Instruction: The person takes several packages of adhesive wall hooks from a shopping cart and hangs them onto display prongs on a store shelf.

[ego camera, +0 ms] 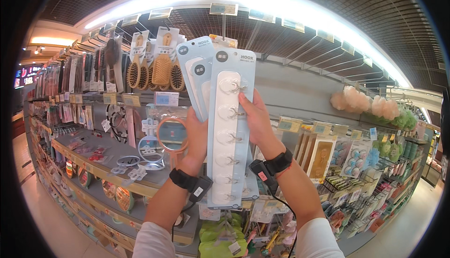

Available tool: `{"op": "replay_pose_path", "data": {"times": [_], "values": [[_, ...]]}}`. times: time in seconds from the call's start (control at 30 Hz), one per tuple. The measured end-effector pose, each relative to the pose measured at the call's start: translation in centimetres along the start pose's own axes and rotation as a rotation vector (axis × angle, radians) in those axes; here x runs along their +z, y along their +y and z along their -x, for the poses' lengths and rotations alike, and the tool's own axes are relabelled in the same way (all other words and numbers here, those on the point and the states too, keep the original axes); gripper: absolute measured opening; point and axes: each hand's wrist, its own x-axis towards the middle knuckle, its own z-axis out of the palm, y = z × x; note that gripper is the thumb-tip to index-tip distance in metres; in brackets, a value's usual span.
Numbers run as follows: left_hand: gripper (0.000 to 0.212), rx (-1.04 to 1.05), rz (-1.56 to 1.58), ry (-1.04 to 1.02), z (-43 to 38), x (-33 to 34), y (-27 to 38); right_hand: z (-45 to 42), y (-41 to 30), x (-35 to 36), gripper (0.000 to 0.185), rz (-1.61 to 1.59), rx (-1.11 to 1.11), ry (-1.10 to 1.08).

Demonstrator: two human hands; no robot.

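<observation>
A long blue-and-white blister card of clear adhesive wall hooks [226, 135] stands upright in front of me, with several metal hooks in a column. My right hand [258, 117] grips its right edge, thumb on the front near the upper hooks. Behind it, two more light blue hook cards [197, 71] fan out to the upper left. My left hand [197, 135] is closed around the lower part of these, its fingers mostly hidden behind the cards. The lower end of another blue card [252, 184] shows behind the front one.
Wooden paddle hairbrushes [162, 68] hang at upper left. Round table mirrors [172, 135] stand on the grey shelf [105, 159]. Metal display prongs [313, 57] jut out at upper right. Mesh bath puffs [355, 98] hang farther right, and a green fabric item [223, 237] hangs below the cards.
</observation>
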Motion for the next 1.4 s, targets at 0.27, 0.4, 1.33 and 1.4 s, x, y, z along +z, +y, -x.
{"op": "replay_pose_path", "data": {"times": [0.27, 0.4, 1.33, 1.4], "values": [[0.037, -0.123, 0.072, 0.095, -1.0, 2.3, 0.7, 0.0, -1.6, -1.2, 0.031, 0.06, -0.011, 0.081], [0.039, -0.041, -0.014, 0.051, -1.3, 2.9, -0.8, 0.4, -1.2, -2.1, 0.033, 0.182, -0.051, 0.111], [0.036, 0.088, -0.075, 0.123, -2.5, 5.0, -0.1, -5.0, -7.0, -9.0, 0.023, 0.291, -0.026, 0.21], [0.036, 0.11, -0.098, 0.123, -2.6, 4.6, 0.1, -4.8, -7.7, -8.5, 0.022, 0.252, -0.006, 0.217]]}}
